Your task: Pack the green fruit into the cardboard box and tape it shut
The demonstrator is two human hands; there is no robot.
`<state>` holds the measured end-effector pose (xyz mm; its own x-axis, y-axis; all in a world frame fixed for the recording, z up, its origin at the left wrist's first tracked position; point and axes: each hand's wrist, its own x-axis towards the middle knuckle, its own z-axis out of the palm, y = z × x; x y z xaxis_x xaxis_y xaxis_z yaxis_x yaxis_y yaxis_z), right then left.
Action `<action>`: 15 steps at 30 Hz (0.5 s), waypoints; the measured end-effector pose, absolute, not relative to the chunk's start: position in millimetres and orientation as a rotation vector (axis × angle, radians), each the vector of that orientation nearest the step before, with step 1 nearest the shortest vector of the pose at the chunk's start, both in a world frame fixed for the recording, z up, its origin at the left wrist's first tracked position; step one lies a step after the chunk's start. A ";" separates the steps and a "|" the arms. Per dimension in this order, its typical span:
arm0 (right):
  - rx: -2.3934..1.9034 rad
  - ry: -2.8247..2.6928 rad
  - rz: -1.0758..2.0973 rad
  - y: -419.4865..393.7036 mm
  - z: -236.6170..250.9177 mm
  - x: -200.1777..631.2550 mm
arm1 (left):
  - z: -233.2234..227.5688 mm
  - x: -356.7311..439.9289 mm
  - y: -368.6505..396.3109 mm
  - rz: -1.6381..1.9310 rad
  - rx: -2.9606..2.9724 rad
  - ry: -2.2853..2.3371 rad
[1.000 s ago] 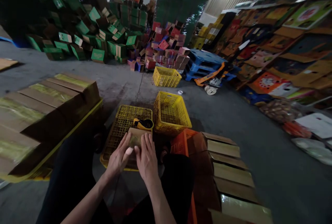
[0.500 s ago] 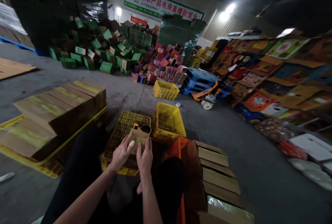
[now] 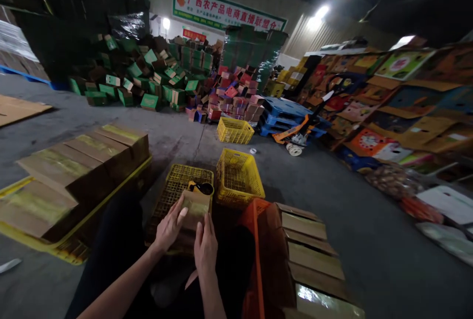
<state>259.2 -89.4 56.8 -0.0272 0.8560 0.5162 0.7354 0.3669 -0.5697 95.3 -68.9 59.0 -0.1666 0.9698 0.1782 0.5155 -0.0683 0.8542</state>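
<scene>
Between my hands is a small cardboard box (image 3: 197, 205) with clear yellowish tape across its top. My left hand (image 3: 171, 226) presses its left side, thumb on the near top edge. On the box's right side lies my right hand (image 3: 205, 247), fingers along the edge. Underneath is an upturned yellow crate (image 3: 177, 176), its grid bottom facing up. A yellow and black tape dispenser (image 3: 201, 188) rests on this crate just behind the box. The underside of the box is hidden.
At left, a yellow crate (image 3: 72, 256) carries taped cardboard boxes (image 3: 84, 154). An orange crate (image 3: 254, 220) at right holds more boxes (image 3: 310, 252). Two yellow crates (image 3: 240, 173) stand ahead. Farther off are heaped green boxes (image 3: 150, 102), blue pallets (image 3: 284, 107) and a pallet jack (image 3: 295, 136).
The box has turned so more of its taped top shows, and my right hand has slid lower along its side. The view has shifted slightly.
</scene>
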 end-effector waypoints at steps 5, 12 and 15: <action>-1.427 -1.790 0.280 -103.3 59.1 265.0 | 59.4 93.7 -66.9 1.131 1.562 1.709; -1.492 -1.646 0.470 -103.0 64.3 262.9 | 56.1 86.7 -68.4 1.127 1.654 1.632; -1.490 -1.593 0.524 -91.6 62.9 261.7 | 58.9 83.4 -65.4 1.083 1.670 1.620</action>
<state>261.7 -91.6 62.9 0.0928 0.9481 0.3040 0.5830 0.1958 -0.7885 83.4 -65.4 58.9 -0.0605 0.9850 0.1617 0.5259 -0.1062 0.8439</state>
